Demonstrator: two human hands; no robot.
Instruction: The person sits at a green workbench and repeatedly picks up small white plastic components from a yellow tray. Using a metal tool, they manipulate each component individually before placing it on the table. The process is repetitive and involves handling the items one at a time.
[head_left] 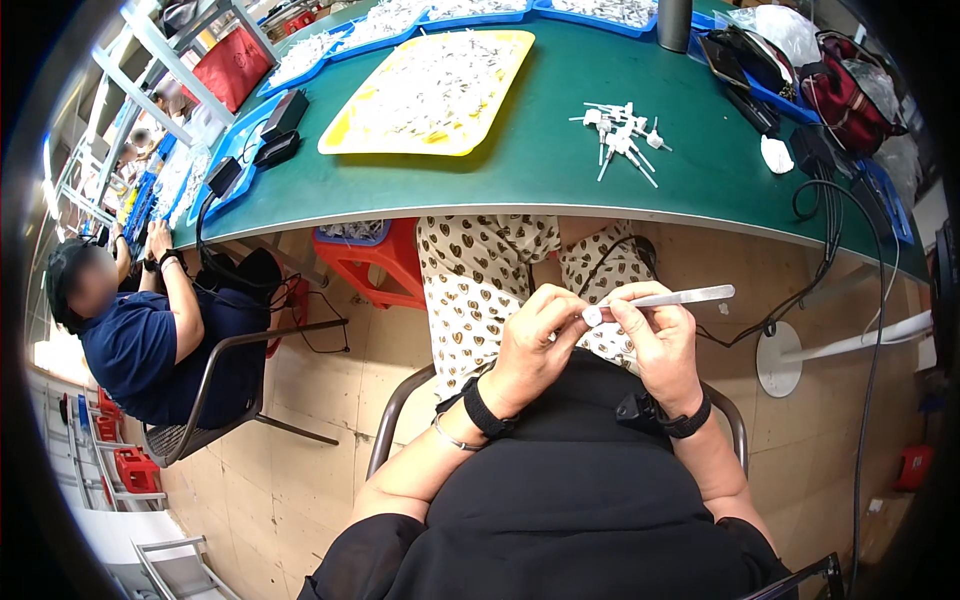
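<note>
My left hand point(535, 340) is closed, pinching a small round white plastic part point(592, 316) above my lap. Close against it, my right hand point(662, 345) grips a slim, flat silver tool point(695, 296). The tool's wide end sticks out to the right, and its other end is hidden by my fingers near the white part. On the green table ahead lies a small pile of white plastic pieces with thin stems point(622, 135). Left of that pile, a yellow tray point(335, 138) is heaped with many small white parts.
The green table's point(560, 180) near edge runs just beyond my knees. Blue trays point(470, 18) of white parts line its far side. Black cables point(835, 215) hang at the right. A red stool point(385, 275) stands under the table. At left another person point(150, 320) sits working.
</note>
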